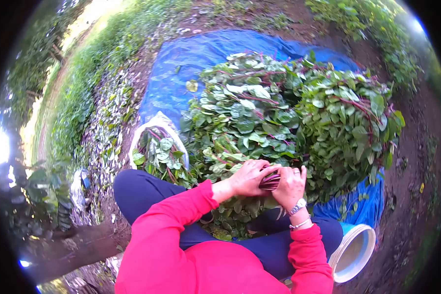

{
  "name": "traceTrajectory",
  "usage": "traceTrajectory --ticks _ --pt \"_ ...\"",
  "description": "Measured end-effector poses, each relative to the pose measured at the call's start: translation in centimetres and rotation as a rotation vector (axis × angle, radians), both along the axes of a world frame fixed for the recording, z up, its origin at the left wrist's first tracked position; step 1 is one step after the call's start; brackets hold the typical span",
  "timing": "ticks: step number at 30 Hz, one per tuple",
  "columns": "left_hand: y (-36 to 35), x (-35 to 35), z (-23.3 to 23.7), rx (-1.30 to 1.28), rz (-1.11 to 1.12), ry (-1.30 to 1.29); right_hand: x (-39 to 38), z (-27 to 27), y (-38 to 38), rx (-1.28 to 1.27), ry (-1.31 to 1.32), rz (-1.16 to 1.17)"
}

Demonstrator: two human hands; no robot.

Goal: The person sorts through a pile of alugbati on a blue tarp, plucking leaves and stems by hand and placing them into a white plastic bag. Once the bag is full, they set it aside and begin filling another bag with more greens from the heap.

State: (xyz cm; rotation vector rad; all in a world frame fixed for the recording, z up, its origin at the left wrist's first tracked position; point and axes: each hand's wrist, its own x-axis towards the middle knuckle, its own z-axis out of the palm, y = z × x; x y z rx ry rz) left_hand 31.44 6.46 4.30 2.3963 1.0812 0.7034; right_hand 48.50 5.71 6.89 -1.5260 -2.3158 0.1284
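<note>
Purple-stemmed leafy greens (270, 182) are bunched between my two hands, their cut stem ends pointing up. My left hand (250, 177) wraps the bunch from the left, fingers closed around the stems. On the other side my right hand (290, 187), wearing a ring, grips the same stems, with one finger raised. The leaves of the bunch seem to hang down below my hands toward my lap. Just beyond my hands lies a big heap of the same greens (245, 117), with another thick pile (345, 122) to its right.
A blue tarp (169, 73) lies under the heaps on bare soil. Left of them stands a clear plastic bag (134, 142) with greens inside. A white bucket (365, 255) lies tipped by my right knee. A tree trunk (78, 252) is at lower left.
</note>
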Motion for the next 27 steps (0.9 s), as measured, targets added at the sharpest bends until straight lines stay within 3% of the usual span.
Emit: traceTrajectory --ticks 2,4,9,13,14,15,16,20,23,27 --pt "0.7 0.1 1.1 0.122 0.153 -0.146 -1.0 2.5 1.1 0.110 -0.017 0.028" --pt "2.8 -1.2 4.4 0.189 0.141 -0.193 -2.3 6.7 2.5 0.181 0.004 0.055" --pt "7.0 -8.5 16.8 0.395 0.187 -0.164 -8.3 18.6 5.6 0.438 0.061 0.129" --pt "6.7 -20.2 23.1 0.305 0.426 -0.472 -13.5 21.2 8.0 0.643 0.652 0.351" --pt "5.4 -22.4 24.9 0.405 0.277 -0.604 -14.8 20.4 9.0 0.670 0.692 0.358" --pt "3.1 -25.8 25.6 0.384 0.563 -0.488 -16.2 19.2 9.9 0.597 0.727 0.391" --pt "1.5 -30.9 24.8 0.142 0.802 -0.587 -17.7 17.8 10.5 0.446 0.734 0.417" --pt "-7.3 -44.0 20.6 0.244 1.127 -0.707 -23.8 10.5 13.3 -0.129 0.665 0.470" --pt "-16.4 -50.6 12.0 0.148 1.381 -0.747 -29.5 4.2 14.9 -0.421 0.600 0.522" --pt "-24.9 -53.4 -1.8 -0.148 1.558 -0.582 -38.3 -3.8 15.1 -0.488 0.381 0.678"
